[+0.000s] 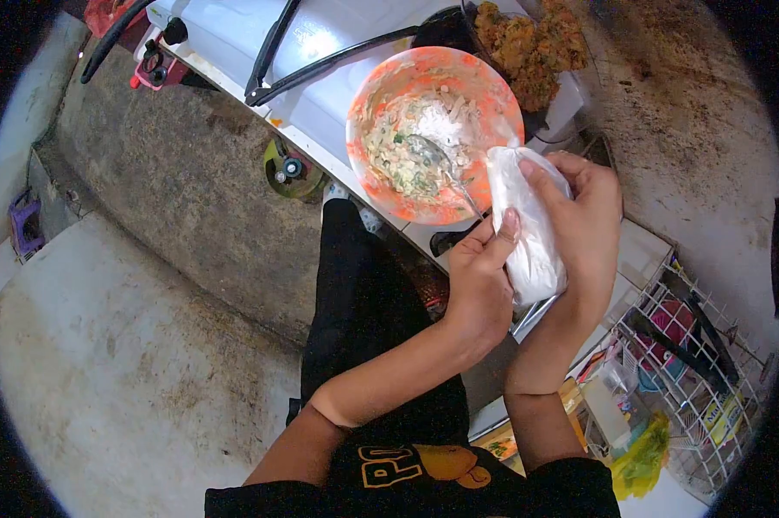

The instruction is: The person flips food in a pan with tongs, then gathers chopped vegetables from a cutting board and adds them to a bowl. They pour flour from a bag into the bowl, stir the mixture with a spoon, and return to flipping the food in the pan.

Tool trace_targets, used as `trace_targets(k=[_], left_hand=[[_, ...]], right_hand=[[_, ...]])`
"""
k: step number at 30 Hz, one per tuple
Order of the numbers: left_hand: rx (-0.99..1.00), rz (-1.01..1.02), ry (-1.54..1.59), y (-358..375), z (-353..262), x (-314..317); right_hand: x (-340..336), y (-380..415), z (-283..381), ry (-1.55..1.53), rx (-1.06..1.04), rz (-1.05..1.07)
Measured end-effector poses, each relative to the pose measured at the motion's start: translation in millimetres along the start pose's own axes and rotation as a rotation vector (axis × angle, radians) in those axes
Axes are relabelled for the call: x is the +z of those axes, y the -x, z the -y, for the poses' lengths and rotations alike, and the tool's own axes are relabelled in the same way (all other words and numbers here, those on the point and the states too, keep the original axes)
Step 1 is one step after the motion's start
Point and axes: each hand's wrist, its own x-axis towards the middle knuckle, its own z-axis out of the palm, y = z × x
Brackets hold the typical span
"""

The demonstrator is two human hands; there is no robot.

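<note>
Both my hands grip a white plastic bag of flour (pixel 532 246), its top end tilted toward the bowl. My left hand (pixel 486 281) holds the bag's near left side, thumb pressed on the plastic. Around its right side and top wraps my right hand (pixel 586 203). Just beyond the bag, an orange and white bowl (pixel 368 186) holds a pale batter flecked with green. White flour (pixel 446 121) lies on top of that mixture. A metal spoon (pixel 433 155) rests in the bowl, its handle running over the rim toward my left hand.
A white stove (pixel 217 39) is at the upper left, with black metal tongs (pixel 320 69) lying on it. Brown fried fritters (pixel 528 52) sit behind the bowl. A wire rack (pixel 692 371) stands at the right, near a yellow plastic bag (pixel 644 457). A green gas cylinder (pixel 290 173) is below.
</note>
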Motion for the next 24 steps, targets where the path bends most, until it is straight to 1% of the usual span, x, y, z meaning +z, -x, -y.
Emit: trace_targets(k=[1, 3, 4, 6, 8, 13, 15, 18, 21, 24], left_hand=[[-0.008, 0.003, 0.015, 0, 1, 0], [-0.016, 0.008, 0.033, -1, 2, 1], [-0.002, 0.018, 0.015, -1, 2, 1], [0.013, 0.028, -0.003, -1, 1, 2], [0.02, -0.001, 0.055, 0, 0, 8], [0.011, -0.007, 0.045, 0, 1, 11], [0.017, -0.007, 0.049, 0, 2, 11], [0.0, 0.022, 0.016, 0, 3, 11], [-0.024, 0.069, -0.008, 1, 2, 13], [0.001, 0.09, -0.014, -1, 6, 11]], right_hand=[[0, -1, -1, 0.002, 0.001, -0.001], [1, -3, -4, 0.053, 0.011, -0.106], [1, -3, -5, 0.054, 0.011, -0.105], [-1, -3, -6, 0.114, -0.036, -0.196], [-2, -5, -8, 0.122, -0.03, -0.205], [-7, -9, -10, 0.187, 0.006, -0.176], [-7, -9, -13, 0.199, -0.014, -0.203], [-7, -9, -9, 0.276, -0.023, -0.245], [-9, -11, -13, 0.285, -0.052, -0.263], [-9, -10, -12, 0.269, -0.057, -0.231]])
